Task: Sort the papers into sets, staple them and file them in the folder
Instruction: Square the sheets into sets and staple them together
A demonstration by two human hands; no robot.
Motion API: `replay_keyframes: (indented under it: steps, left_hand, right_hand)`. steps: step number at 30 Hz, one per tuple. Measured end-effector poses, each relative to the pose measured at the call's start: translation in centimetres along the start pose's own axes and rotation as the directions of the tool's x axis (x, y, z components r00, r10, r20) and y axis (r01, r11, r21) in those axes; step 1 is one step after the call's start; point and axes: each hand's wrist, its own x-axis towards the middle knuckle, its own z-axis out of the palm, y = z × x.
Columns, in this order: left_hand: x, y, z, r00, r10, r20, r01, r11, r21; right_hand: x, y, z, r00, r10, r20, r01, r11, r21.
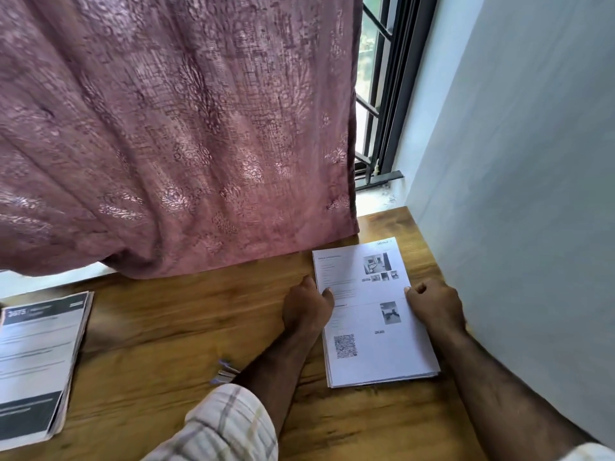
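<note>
A stack of white printed papers (372,347), with small photos and a QR code on the top sheet, lies on the wooden table (186,327) at the right. My left hand (307,307) holds the stack's left edge, thumb on the top sheet. My right hand (432,306) grips the right edge, thumb on the paper and fingers curled. A second pile of papers with dark bands (36,364) lies at the table's left edge. A small object, apparently a stapler (226,374), shows just left of my left forearm, mostly hidden.
A mauve patterned curtain (173,128) hangs over the table's far edge. A pale wall (519,161) runs close along the right side of the stack. A barred window (379,94) shows behind the curtain.
</note>
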Motion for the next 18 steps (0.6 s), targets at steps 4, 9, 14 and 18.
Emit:
replay_keyframes:
  steps: [4,9,14,18]
  left_hand:
    - [-0.5,0.4,-0.3,0.996,-0.086,0.023,0.086,0.996,-0.004]
    - [-1.0,-2.0,-1.5,0.986,-0.152,0.074,0.155,0.987,-0.034]
    - [-1.3,-8.5,-4.6,0.971,-0.22,0.092,0.224,0.974,-0.037]
    - [-0.8,-14.7,-6.3,0.957,-0.26,0.126,0.278,0.948,-0.155]
  right_hand:
    - [-0.8,-1.2,0.3,0.999,0.022,0.03,-0.021,0.999,-0.039]
    - [-2.8,-2.9,1.4,0.996,0.009,0.089,-0.005,0.999,-0.043]
    - [-6.6,-6.4,5.3,0.982,-0.07,0.175,0.083,0.994,-0.069]
    - [-9.6,-9.8,8.4,0.965,-0.134,0.224,0.14,0.99,-0.015]
